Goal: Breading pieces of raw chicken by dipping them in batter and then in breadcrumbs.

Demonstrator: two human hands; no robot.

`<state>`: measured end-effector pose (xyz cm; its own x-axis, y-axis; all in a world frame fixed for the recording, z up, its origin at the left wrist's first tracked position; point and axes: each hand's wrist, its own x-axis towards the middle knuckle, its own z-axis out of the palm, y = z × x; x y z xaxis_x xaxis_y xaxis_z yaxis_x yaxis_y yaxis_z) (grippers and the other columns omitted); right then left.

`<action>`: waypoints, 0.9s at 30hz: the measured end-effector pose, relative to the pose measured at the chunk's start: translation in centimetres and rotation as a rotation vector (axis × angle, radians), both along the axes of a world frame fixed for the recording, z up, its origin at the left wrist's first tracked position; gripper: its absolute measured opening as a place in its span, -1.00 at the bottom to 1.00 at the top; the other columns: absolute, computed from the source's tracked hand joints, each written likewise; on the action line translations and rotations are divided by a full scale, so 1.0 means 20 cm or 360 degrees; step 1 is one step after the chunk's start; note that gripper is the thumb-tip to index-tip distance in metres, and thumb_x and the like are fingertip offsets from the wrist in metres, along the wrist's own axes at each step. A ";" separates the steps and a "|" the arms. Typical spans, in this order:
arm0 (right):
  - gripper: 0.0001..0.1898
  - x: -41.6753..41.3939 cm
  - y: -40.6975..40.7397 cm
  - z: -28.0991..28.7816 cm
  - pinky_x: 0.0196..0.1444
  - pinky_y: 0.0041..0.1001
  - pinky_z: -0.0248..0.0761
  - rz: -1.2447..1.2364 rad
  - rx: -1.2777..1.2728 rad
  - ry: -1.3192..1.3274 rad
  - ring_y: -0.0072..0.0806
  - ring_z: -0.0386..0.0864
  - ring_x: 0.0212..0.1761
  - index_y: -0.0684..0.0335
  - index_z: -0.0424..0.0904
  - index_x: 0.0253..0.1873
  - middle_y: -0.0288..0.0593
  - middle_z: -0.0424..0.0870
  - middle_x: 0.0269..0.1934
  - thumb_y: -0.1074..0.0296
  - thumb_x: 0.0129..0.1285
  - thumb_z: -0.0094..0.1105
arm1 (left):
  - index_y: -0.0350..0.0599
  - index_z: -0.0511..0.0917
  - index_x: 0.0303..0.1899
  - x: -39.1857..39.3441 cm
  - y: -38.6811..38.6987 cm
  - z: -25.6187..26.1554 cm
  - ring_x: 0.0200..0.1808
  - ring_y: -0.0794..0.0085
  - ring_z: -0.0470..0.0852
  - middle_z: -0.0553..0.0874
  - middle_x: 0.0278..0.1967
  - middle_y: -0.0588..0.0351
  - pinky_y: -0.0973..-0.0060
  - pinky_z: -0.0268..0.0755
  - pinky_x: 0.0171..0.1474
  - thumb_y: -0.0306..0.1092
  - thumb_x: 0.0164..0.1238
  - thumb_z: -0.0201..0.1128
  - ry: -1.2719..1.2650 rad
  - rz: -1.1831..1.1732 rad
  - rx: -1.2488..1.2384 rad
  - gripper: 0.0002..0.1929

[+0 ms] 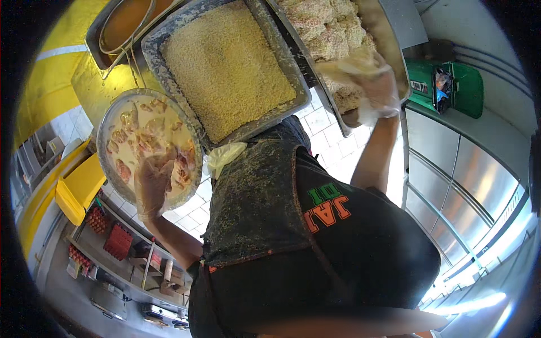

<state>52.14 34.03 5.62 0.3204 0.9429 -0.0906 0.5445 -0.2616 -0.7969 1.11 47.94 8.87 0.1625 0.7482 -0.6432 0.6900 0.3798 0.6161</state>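
My left hand (154,181), in a clear plastic glove, is over the near side of a round bowl (102,148), its fingers among raw meat pieces (155,126) in a pale, creamy liquid. Whether the fingers grip a piece is hidden. My right hand (374,82), gloved too, is blurred over a metal tray (391,46) at the upper right, which holds crumb-coated pieces (334,31); whether it holds one cannot be made out. Between the hands, a deep metal pan (306,91) holds yellowish crumbs (228,63).
At the upper left a metal container of orange-brown liquid (129,21) has a wire-handled tool in it. A yellow bin (80,188) stands at the left, a green bin (467,88) at the right. Egg trays (118,241) sit on a shelf at lower left. White floor tiles (338,141) show below.
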 end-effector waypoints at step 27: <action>-0.43 -0.88 0.76 -0.43 -0.08 -0.16 0.52 0.0858 -0.0708 -0.0675 0.01 0.68 -0.20 0.35 0.69 -0.11 0.21 0.70 -0.26 -0.14 0.41 -0.06 | -0.13 0.62 -0.01 0.57 0.06 -0.22 -0.02 0.14 0.66 0.68 -0.01 -0.06 0.30 0.48 0.04 -0.19 0.39 0.22 0.0002 -0.0672 0.1229 -0.72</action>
<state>34.59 49.31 -2.93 -0.0758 0.8818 -0.4655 0.9177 -0.1209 -0.3784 12.50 49.15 4.43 0.5236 0.8518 0.0173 0.6795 -0.4297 0.5947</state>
